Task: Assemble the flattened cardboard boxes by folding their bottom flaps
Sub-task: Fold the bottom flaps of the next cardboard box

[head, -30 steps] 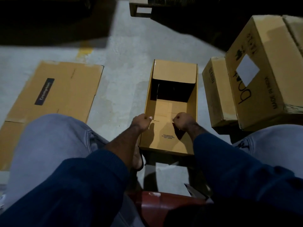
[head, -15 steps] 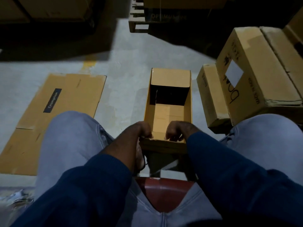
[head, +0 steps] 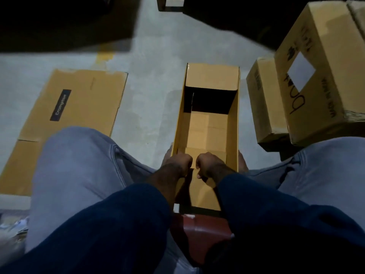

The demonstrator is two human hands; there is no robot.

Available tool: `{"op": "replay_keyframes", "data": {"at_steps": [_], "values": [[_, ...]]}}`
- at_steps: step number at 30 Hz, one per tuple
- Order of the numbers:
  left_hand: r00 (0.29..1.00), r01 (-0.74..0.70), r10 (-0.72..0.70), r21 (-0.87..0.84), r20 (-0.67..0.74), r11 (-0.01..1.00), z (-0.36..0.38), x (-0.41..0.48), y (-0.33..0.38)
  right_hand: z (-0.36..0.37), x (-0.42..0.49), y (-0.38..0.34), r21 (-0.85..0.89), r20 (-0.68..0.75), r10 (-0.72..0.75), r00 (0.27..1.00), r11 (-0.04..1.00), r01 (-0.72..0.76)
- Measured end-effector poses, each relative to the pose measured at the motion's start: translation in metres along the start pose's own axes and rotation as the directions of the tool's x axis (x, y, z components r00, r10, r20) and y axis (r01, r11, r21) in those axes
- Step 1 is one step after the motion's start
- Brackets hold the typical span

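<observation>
The dim grey concrete floor (head: 154, 99) carries everything here. Your left hand (head: 178, 163) and right hand (head: 210, 163) sit knuckle to knuckle, fingers curled tight over the edge of the near flap (head: 205, 150), which they appear to grip; the fingertips themselves are hidden beneath. That flap belongs to the open cardboard box (head: 234, 115) standing on the floor between your knees, its far flap (head: 212, 77) tilted in over a dark interior.

You look to be pressing the near flap down into the box. Spread your hands toward the corners so it bends along its crease rather than buckling in the middle, and brace the side walls with your legs.

A flattened Crompton box (head: 79, 99) lies at your left. The stacked cartons (head: 325, 56) at your right stand just beside the open box.
</observation>
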State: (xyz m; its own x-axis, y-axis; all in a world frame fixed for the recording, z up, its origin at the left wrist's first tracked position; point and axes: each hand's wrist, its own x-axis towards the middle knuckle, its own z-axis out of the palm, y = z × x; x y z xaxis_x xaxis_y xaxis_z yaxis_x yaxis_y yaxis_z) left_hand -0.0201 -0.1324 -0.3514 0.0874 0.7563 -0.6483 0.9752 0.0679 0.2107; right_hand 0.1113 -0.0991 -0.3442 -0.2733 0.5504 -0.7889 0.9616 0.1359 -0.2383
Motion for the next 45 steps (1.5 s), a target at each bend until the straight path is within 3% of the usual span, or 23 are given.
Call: {"op": "replay_keyframes", "data": {"at_steps": [4, 7, 10, 17, 28, 38, 40, 43, 45], "values": [[0.995, 0.061, -0.066, -0.063, -0.069, 0.996, 0.009, 0.007, 0.004, 0.01, 0.009, 0.002, -0.034, -0.063, -0.024, 0.998, 0.999, 0.022], [0.999, 0.029, -0.03, -0.041, -0.038, 0.999, 0.011, 0.014, 0.007, 0.013, 0.01, -0.001, -0.153, -0.144, -0.066, 0.987, 0.987, 0.044], [0.999, 0.013, -0.015, -0.041, -0.041, 0.999, 0.01, 0.019, 0.007, 0.016, 0.012, -0.005, -0.16, -0.186, -0.058, 0.981, 0.987, 0.028], [0.998, -0.016, 0.016, -0.008, -0.052, 1.0, 0.014, 0.023, 0.007, 0.015, 0.018, -0.001, -0.098, -0.164, -0.026, 0.986, 0.995, 0.01], [0.991, -0.08, 0.091, -0.114, 0.101, 0.99, 0.025, 0.029, 0.034, 0.01, 0.0, 0.06, -0.194, -0.181, 0.109, 0.977, 0.971, -0.144], [0.997, -0.068, 0.072, -0.094, 0.04, 0.993, 0.03, 0.036, 0.03, 0.007, 0.01, 0.054, -0.164, -0.21, 0.155, 0.965, 0.968, -0.191], [0.995, -0.1, 0.099, -0.118, -0.013, 0.988, 0.026, 0.036, 0.026, 0.004, 0.012, 0.052, -0.131, -0.161, 0.192, 0.968, 0.968, -0.214], [0.976, -0.142, 0.115, -0.137, -0.185, 0.98, 0.014, 0.037, 0.022, -0.018, 0.024, 0.05, -0.05, 0.062, 0.23, 0.971, 0.973, -0.227], [0.95, -0.115, 0.064, -0.152, -0.305, 0.982, 0.003, 0.04, 0.017, -0.037, 0.037, 0.052, 0.128, 0.156, 0.233, 0.96, 0.959, -0.254]]}}
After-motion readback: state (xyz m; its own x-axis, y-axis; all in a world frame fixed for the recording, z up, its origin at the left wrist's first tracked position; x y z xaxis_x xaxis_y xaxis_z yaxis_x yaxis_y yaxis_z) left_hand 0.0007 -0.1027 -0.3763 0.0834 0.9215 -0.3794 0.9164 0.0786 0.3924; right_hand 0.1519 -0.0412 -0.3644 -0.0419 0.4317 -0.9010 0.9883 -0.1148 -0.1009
